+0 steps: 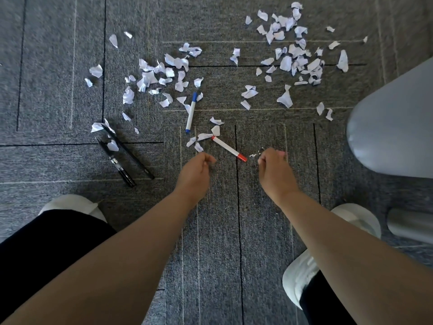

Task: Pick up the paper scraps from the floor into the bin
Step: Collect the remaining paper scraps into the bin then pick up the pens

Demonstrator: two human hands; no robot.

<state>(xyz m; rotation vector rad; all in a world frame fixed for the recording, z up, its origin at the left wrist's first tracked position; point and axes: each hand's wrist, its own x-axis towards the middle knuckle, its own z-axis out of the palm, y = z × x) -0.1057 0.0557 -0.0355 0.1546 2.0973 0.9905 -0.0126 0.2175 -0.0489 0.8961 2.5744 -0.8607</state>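
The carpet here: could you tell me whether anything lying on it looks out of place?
Yes: among the torn paper scraps lie writing tools, a blue-capped marker, a red-capped marker and two black pens. They are not scraps.
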